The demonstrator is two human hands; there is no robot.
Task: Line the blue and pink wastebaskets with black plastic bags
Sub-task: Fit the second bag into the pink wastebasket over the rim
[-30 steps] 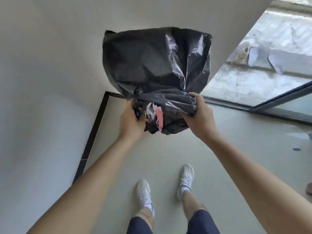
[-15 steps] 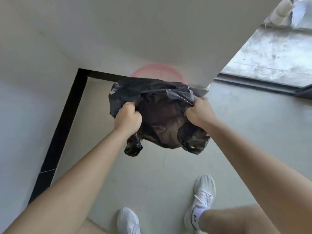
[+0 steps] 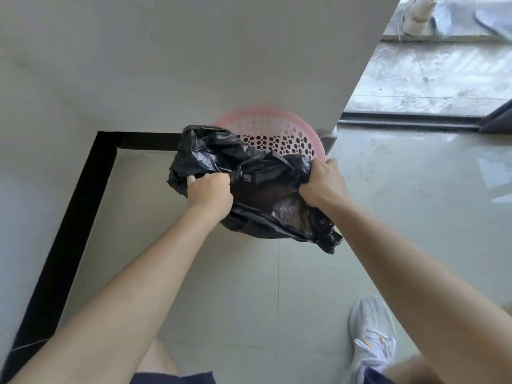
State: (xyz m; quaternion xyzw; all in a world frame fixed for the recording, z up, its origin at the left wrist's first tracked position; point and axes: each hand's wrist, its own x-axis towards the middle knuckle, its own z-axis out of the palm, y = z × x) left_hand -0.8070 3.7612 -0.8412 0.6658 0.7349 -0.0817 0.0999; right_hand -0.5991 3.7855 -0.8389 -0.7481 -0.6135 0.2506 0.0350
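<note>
A pink perforated wastebasket [image 3: 288,133] stands on the floor against the white wall. Only its far rim and inner wall show. A crumpled black plastic bag [image 3: 249,173] hangs over its near side and covers most of the opening. My left hand [image 3: 209,191] is closed on the bag's left edge. Gripping the bag's right edge, just in front of the basket's right rim, is my right hand [image 3: 322,182]. The mouth of the bag is stretched between the two hands. No blue wastebasket is in view.
White walls [image 3: 194,65] meet in a corner on the left, edged by a black skirting board [image 3: 69,217]. A dark sliding door track [image 3: 410,121] and a concrete balcony lie to the right. My white shoe [image 3: 371,336] stands on the pale tiled floor.
The bag has come down from chest height to the pink basket, and both hands have pulled its mouth wider. The view has tilted down and the basket's perforated inside now shows.
</note>
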